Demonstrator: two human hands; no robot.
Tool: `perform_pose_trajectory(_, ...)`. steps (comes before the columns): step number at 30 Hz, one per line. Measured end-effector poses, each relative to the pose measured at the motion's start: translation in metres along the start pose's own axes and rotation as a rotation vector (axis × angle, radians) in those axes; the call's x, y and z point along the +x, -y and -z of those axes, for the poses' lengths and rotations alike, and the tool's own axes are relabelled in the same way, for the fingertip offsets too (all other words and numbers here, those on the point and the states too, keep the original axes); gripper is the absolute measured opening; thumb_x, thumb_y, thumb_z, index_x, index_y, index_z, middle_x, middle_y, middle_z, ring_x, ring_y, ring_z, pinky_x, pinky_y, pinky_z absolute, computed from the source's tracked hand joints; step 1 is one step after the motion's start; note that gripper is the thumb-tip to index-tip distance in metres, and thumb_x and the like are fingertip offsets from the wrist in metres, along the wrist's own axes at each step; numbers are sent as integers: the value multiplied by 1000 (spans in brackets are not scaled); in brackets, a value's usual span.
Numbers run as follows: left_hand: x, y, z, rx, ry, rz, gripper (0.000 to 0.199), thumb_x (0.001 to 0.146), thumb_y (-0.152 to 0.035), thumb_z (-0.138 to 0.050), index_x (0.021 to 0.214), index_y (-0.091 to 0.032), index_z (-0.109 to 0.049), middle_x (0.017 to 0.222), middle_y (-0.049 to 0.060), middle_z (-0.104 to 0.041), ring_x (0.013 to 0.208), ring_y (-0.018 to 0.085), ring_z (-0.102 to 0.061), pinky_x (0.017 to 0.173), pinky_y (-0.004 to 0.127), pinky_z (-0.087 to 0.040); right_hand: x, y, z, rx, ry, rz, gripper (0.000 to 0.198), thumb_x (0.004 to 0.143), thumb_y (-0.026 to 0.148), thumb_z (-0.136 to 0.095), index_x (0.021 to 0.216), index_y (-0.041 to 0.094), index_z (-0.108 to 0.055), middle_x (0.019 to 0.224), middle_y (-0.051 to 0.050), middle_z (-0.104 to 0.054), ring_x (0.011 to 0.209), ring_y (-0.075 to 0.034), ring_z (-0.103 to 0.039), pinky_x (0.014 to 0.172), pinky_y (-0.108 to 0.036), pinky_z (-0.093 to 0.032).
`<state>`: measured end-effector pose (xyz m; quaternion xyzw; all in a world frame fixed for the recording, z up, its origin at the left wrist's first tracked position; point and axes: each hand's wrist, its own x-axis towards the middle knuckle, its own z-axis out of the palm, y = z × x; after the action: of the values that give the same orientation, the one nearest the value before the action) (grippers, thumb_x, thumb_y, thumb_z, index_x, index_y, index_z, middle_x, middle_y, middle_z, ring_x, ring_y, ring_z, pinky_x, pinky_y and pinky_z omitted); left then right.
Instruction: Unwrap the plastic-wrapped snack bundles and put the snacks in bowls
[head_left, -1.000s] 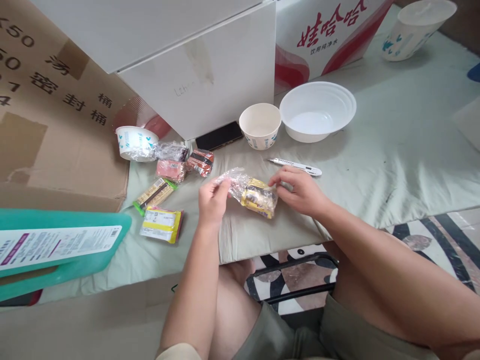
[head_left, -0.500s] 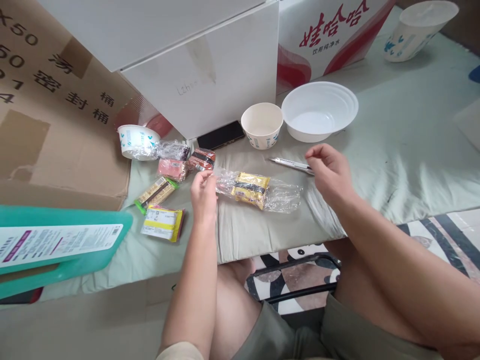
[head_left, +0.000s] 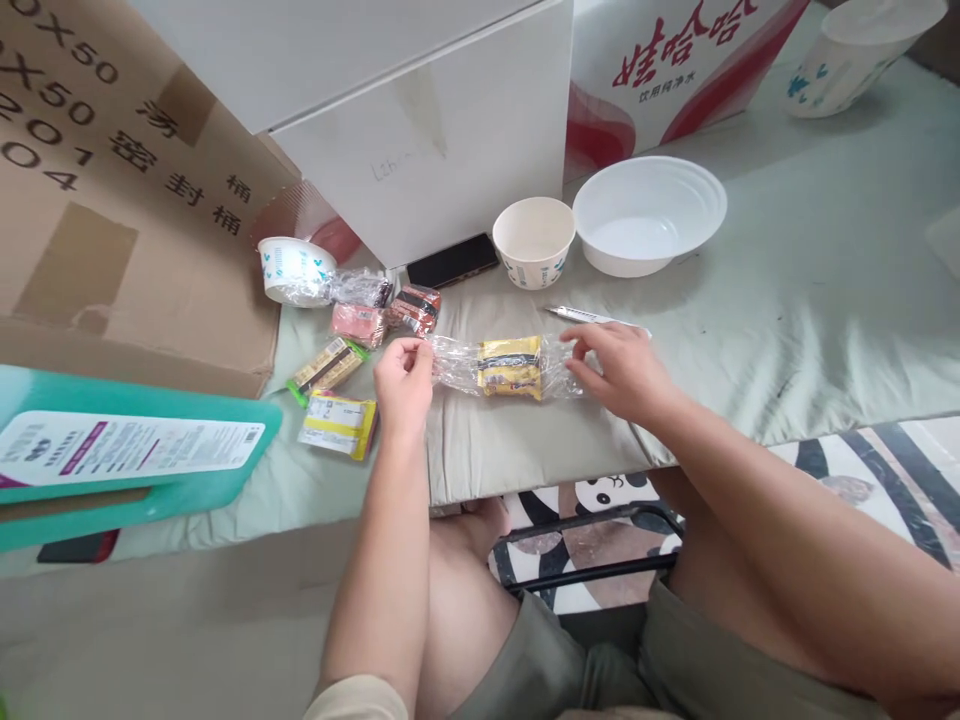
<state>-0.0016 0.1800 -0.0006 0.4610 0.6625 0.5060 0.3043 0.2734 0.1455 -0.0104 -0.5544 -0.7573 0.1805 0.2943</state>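
Note:
A yellow snack packet (head_left: 509, 368) lies on the cloth-covered surface, wrapped in clear plastic film (head_left: 457, 364) that spreads out to both sides. My left hand (head_left: 405, 378) is closed in a pinch on the film's left end. Over the right end of the film, my right hand (head_left: 619, 368) has its thumb and fingers apart; whether the fingertips touch the film is hard to tell. Just behind that hand lies a slim white utility knife (head_left: 589, 318), partly covered by the fingers.
Left of my left hand sit several wrapped packets, including a yellow-and-white packet (head_left: 337, 424) and a green-edged bar (head_left: 328, 370). Behind are a paper bowl (head_left: 534, 243), a white plastic bowl (head_left: 649, 215) and a black phone (head_left: 453, 262). A teal jug (head_left: 259, 430) stands front left, near cardboard (head_left: 150, 290).
My right hand has moved left from beside the knife to the film's right end, and its fingers have spread. My left hand keeps its pinch. The view has shifted slightly.

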Motion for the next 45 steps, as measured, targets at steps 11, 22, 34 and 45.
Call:
perform_pose_trajectory(11, -1, -8, -9, -72, -117, 181, 3, 73, -19, -57, 70, -19, -55, 59, -5, -54, 52, 10, -54, 45, 21, -28, -17, 18, 34, 193, -33, 350, 14, 75, 19, -48, 64, 24, -56, 91, -8, -71, 82, -22, -63, 80, -38, -49)
perform_pose_trajectory(22, 2, -6, -6, 80, 514, -160, 33, 66, -37, -77, 93, -21, -69, 99, 5, -67, 96, 21, -63, 74, 27, -50, -6, 16, 14, 12, 303, -29, 28, 93, 29, -46, 103, 22, -71, 60, 0, -60, 52, -15, -49, 55, -31, -35)
perform_pose_trajectory(34, -7, 1, -8, 223, 551, -116, 14, 84, -32, -62, 86, -20, -69, 89, 6, -72, 84, 21, -66, 81, 34, -51, 4, 32, -16, 115, -69, 128, 36, 85, 30, -62, 118, 22, -51, 132, -17, -58, 127, -34, -56, 103, -53, -49)
perform_pose_trajectory(45, -19, -19, -15, -342, 612, 104, 25, 79, -42, -67, 71, -21, -57, 111, 8, -75, 115, 25, -69, 98, 38, -53, -3, 30, -21, -11, -46, 228, 62, 87, 28, -62, 146, 25, -43, 153, -13, -50, 148, -37, -37, 116, -60, -35)
